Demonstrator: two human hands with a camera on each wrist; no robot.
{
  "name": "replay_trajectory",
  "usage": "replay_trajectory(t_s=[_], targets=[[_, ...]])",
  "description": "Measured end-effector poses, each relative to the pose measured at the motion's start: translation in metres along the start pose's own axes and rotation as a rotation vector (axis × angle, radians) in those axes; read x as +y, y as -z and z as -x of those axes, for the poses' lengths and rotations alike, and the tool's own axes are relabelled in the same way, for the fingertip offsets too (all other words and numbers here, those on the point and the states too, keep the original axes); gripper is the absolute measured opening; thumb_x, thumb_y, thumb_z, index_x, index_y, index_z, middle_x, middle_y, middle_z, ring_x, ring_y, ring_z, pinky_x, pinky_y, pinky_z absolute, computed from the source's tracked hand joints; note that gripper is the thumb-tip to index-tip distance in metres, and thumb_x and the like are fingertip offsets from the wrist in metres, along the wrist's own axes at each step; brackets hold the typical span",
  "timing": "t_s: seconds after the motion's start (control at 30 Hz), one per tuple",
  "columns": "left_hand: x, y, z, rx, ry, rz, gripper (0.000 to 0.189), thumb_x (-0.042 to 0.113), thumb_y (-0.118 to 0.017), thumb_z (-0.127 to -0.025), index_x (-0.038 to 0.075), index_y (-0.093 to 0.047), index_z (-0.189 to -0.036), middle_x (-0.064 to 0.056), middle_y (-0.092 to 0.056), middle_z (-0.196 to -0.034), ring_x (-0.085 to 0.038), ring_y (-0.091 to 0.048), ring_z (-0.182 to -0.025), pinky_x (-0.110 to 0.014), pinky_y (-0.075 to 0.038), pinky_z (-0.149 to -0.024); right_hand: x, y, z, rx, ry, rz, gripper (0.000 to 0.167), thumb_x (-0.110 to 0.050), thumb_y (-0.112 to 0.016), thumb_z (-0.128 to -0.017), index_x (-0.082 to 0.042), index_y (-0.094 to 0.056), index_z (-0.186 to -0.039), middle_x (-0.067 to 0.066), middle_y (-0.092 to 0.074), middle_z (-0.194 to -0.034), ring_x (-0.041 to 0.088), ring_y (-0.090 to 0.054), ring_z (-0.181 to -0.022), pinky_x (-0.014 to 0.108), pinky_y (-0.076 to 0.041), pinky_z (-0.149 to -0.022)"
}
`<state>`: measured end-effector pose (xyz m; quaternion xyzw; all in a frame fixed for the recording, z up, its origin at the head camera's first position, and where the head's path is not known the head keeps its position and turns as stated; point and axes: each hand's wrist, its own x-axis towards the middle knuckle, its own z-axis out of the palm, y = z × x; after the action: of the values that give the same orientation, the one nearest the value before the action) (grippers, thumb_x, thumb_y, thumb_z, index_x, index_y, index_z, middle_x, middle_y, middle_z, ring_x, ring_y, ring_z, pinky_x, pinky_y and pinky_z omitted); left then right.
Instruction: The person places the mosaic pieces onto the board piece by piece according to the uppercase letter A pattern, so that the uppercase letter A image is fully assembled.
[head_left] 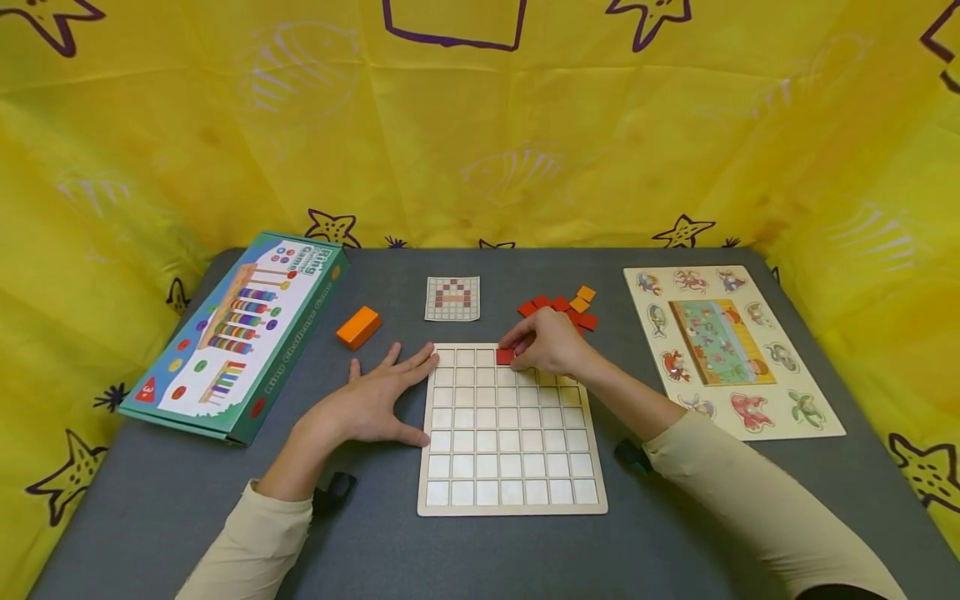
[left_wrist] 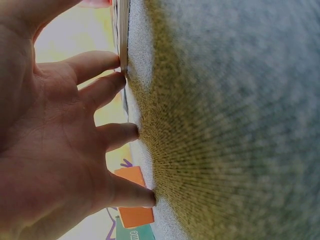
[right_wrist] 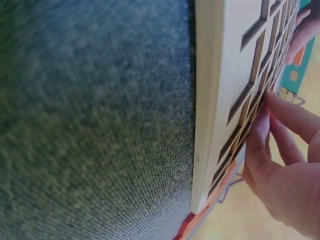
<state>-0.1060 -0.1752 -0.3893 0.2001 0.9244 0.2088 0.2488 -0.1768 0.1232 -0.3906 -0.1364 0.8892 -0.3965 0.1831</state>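
Note:
A pale wooden board (head_left: 517,510) with a grid of square recesses lies at the middle of the table. My left hand (head_left: 371,404) has its fingers spread, thumb and fingertips at the board's left edge; in the left wrist view, this hand (left_wrist: 60,130) shows some fingertips down on the table. At the top row, my right hand (head_left: 553,343) pinches a red square tile (head_left: 505,357) over a recess near the middle. The right wrist view has the hand's (right_wrist: 285,145) fingertips at the grid surface, the tile mostly hidden. Loose red tiles (head_left: 561,304) and orange tiles (head_left: 587,293) lie behind this hand.
A pattern card (head_left: 453,315) lies beyond the board. An orange block (head_left: 358,327) and a ring game box (head_left: 300,333) are on the left. On the right lies a sea-animal puzzle board (head_left: 720,404). A yellow curtain (head_left: 480,108) surrounds the table's back and sides.

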Motion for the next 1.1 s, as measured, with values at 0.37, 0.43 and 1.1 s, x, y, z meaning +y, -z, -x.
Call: replay_trajectory(t_s=[0.37, 0.43, 1.1], targets=[[0.0, -0.001, -0.001, -0.003, 0.001, 0.0, 0.116, 0.051, -0.089, -0.078, 0.026, -0.02, -0.168, 0.006, -0.008, -0.177, -0.044, 0.002, -0.161, -0.088, 0.009, -0.107, 0.001, 0.001, 0.0, -0.01, -0.003, -0.015, 0.028, -0.002, -0.089, -0.076, -0.01, -0.083, -0.103, 0.005, -0.077, -0.089, 0.017, -0.069, -0.083, 0.029, -0.059, -0.072], [0.0, -0.001, -0.001, -0.004, 0.002, 0.001, 0.116, 0.051, -0.089, -0.078, 0.026, -0.02, -0.168, 0.006, -0.008, -0.177, -0.044, 0.003, -0.161, -0.088, 0.009, -0.108, 0.002, 0.002, 0.001, -0.008, -0.001, -0.014, 0.028, -0.003, -0.089, -0.076, -0.01, -0.083, -0.103, 0.005, -0.077, -0.089, 0.017, -0.069, -0.083, 0.029, -0.059, -0.072], [0.002, 0.0, 0.001, -0.002, 0.003, -0.012, 0.118, 0.051, -0.089, -0.078, 0.024, -0.018, -0.168, 0.004, -0.009, -0.177, -0.046, 0.002, -0.161, -0.088, 0.009, -0.107, 0.008, 0.016, 0.008, 0.011, 0.051, -0.112, 0.025, -0.005, -0.085, -0.082, -0.004, -0.082, -0.107, 0.012, -0.08, -0.1, 0.022, -0.074, -0.09, 0.031, -0.06, -0.077]])
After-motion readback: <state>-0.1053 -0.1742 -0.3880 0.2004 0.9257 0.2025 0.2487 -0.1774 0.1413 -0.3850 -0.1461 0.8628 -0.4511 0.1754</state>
